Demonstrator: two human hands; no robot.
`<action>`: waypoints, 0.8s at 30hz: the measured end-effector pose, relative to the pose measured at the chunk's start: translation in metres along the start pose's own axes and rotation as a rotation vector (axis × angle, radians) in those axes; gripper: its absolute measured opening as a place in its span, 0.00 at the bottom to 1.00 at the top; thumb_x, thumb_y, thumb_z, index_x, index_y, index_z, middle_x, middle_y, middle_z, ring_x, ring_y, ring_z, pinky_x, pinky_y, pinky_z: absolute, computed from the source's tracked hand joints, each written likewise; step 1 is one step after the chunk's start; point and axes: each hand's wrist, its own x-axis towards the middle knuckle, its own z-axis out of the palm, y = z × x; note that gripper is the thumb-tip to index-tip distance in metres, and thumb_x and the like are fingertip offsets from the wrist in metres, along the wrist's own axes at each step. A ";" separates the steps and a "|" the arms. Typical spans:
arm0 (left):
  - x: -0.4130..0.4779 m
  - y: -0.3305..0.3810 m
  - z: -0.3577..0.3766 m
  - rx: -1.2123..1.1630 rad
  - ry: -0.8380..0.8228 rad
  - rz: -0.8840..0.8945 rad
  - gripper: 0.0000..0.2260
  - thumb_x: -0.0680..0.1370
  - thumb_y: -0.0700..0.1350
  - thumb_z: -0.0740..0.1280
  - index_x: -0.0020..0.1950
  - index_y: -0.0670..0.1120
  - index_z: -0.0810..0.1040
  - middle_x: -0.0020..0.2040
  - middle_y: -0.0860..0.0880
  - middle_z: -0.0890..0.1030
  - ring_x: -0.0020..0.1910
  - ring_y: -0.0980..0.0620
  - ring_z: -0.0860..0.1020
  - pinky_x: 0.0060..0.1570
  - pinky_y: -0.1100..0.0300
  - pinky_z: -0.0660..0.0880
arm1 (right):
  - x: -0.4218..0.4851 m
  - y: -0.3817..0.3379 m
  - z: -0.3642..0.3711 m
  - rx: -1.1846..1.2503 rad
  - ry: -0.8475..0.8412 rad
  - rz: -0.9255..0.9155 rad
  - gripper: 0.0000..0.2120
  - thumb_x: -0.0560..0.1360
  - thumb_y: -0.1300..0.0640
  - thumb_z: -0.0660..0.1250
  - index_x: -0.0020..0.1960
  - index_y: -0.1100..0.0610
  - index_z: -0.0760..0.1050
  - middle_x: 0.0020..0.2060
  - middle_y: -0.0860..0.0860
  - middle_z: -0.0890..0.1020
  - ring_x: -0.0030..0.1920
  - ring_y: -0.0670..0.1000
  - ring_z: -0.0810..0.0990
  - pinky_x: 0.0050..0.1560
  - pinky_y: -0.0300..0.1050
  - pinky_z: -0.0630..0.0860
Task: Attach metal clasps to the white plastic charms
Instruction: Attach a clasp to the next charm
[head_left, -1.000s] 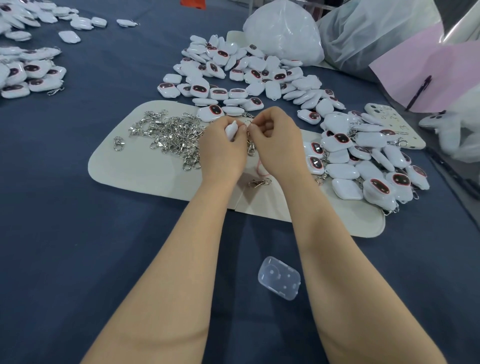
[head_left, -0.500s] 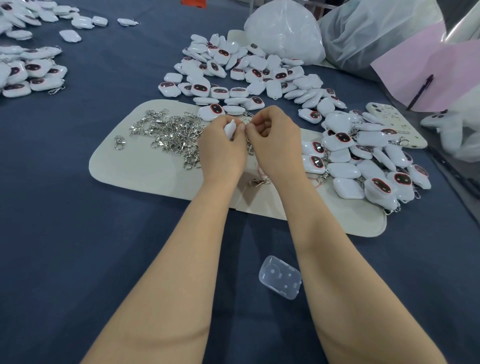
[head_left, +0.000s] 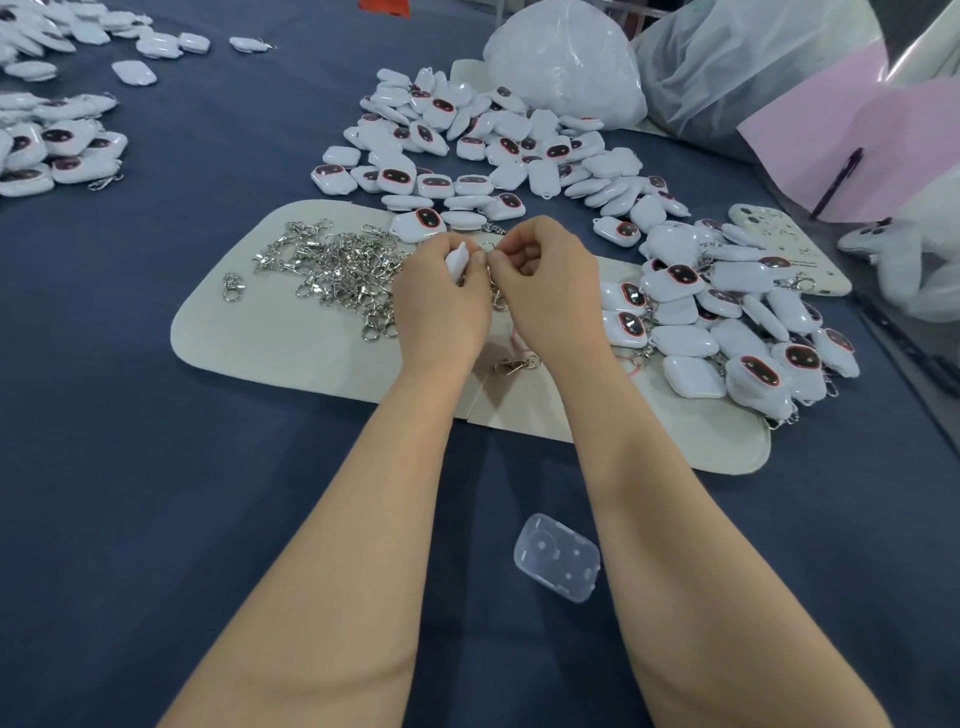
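Note:
My left hand (head_left: 441, 296) grips a white plastic charm (head_left: 457, 261) edge-up over the cream mat (head_left: 270, 343). My right hand (head_left: 545, 291) pinches a metal clasp (head_left: 488, 248) by its ring, right against the charm; the clasp's hook hangs down between my hands, mostly hidden. A heap of loose metal clasps (head_left: 337, 270) lies on the mat to the left. One single clasp (head_left: 514, 364) lies on the mat under my wrists. A pile of white charms (head_left: 498, 140) sits beyond my hands.
More charms, some with clasps on, are heaped at the right (head_left: 727, 322) and at the far left (head_left: 47, 150). A clear plastic case (head_left: 557, 557) lies on the blue cloth near me. A phone (head_left: 784, 249), plastic bags (head_left: 566, 57) and a pink sheet (head_left: 857, 135) stand at the back right.
My hands have stayed together over the mat, working the ring against the charm with only small finger shifts. Nothing else has moved.

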 end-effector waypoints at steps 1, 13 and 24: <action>0.000 0.000 0.000 0.004 -0.004 0.000 0.05 0.78 0.41 0.64 0.48 0.43 0.79 0.39 0.53 0.76 0.39 0.53 0.73 0.37 0.65 0.63 | 0.000 0.001 -0.001 0.002 -0.005 0.001 0.04 0.73 0.62 0.66 0.43 0.55 0.73 0.33 0.42 0.74 0.34 0.42 0.71 0.40 0.34 0.70; 0.000 -0.002 0.000 -0.012 -0.046 -0.004 0.03 0.77 0.41 0.65 0.44 0.48 0.75 0.33 0.59 0.72 0.35 0.54 0.72 0.34 0.66 0.63 | 0.002 0.009 -0.002 0.027 -0.088 -0.046 0.10 0.76 0.62 0.64 0.40 0.50 0.67 0.35 0.43 0.73 0.34 0.42 0.70 0.35 0.30 0.68; 0.004 -0.002 0.001 -0.123 -0.134 -0.096 0.04 0.76 0.41 0.65 0.41 0.45 0.77 0.32 0.53 0.75 0.36 0.50 0.73 0.38 0.58 0.71 | -0.006 0.009 0.000 -0.040 -0.053 -0.144 0.06 0.76 0.65 0.60 0.45 0.57 0.66 0.40 0.56 0.80 0.39 0.53 0.75 0.41 0.43 0.70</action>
